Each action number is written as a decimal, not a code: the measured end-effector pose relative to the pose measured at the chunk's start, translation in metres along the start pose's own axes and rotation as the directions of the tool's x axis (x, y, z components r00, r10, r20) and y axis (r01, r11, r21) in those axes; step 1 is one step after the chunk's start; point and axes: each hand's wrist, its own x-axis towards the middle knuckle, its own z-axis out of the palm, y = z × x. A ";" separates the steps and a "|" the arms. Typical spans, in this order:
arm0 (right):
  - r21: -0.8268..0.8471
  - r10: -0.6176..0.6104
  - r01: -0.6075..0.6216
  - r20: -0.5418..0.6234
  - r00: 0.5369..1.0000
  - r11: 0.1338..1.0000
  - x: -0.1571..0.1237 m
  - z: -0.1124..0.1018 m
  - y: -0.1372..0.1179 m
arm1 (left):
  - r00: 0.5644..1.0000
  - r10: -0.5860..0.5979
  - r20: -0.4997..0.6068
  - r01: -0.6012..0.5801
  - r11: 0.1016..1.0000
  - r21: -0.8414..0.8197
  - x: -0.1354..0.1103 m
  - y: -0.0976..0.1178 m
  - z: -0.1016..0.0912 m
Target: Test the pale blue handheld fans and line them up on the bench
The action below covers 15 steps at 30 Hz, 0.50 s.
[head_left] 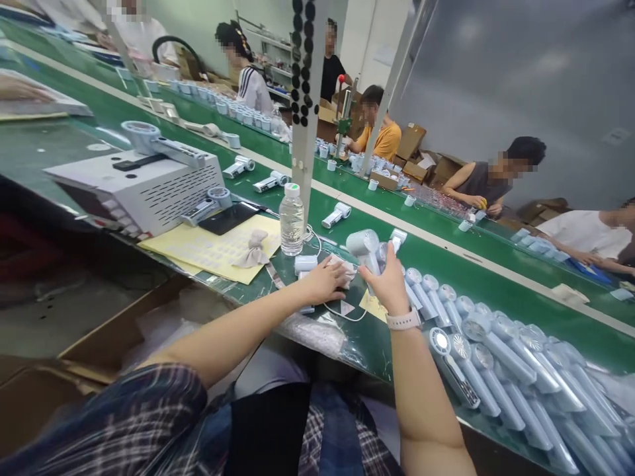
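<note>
My right hand (389, 283) is closed round the handle of a white handheld fan (364, 246), holding it upright above the green bench. A pale watch strap sits on that wrist. My left hand (325, 281) rests beside it with its fingers pressed on a white cloth (346, 270). A thin white cable (342, 313) loops on the bench just below both hands. To the right lies a row of several pale blue handheld fans (501, 360), side by side.
A water bottle (292, 220) stands left of my hands, by yellow sheets (218, 250), a crumpled rag (254, 251) and a white ventilated box (143, 185). More fans ride the green conveyor (446, 254). Several seated people work across it. An open carton (99, 344) sits lower left.
</note>
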 end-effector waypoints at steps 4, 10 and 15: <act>-0.399 0.033 0.004 0.086 0.996 0.917 0.015 0.034 -0.017 | 0.991 -0.125 -0.056 0.132 0.977 0.168 0.001 -0.002 0.010; -0.553 -0.035 0.083 0.098 0.995 0.829 0.011 0.065 -0.013 | 0.901 -0.200 -0.385 0.213 0.977 -0.009 -0.031 -0.026 0.011; -0.598 -0.098 0.141 0.105 0.990 0.789 0.018 0.068 0.009 | 0.758 -0.288 -0.585 0.205 0.957 -0.205 -0.070 -0.022 0.024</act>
